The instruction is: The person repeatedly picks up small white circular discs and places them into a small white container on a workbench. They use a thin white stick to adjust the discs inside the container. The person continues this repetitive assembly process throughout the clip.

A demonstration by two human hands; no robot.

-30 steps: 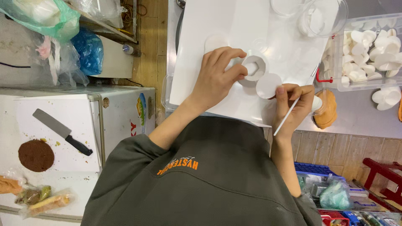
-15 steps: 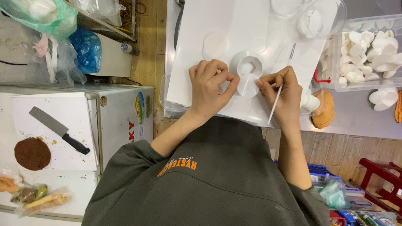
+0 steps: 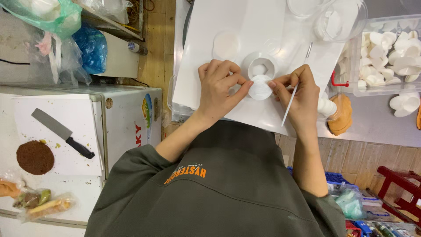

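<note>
White round disc, thin and flat, lies just above the centre of the frame on a white work board, held at its rim from both sides. Left hand: thumb and forefinger close together at the disc's left edge, remaining fingers curled above. Right hand: thumb and forefinger tips pinch the disc's right edge, while a slender white stick tool lies slanted across the palm under the other fingers. Directly above the disc, touching or nearly so, stands a small white bowl-shaped mould with a pale lump inside. A second flat white disc rests on the board to the upper left of the left hand. Upper right: a clear glass bowl, and beyond it a clear plastic box filled with white petal-like pieces. At the right, beside the right wrist, lies a tan lump, partly hidden by the hand. Left of frame: a white counter bearing a knife with a black handle and a dark brown round cake layer. The person's grey-green sweatshirt fills the lower middle and hides the board's near edge.
</note>
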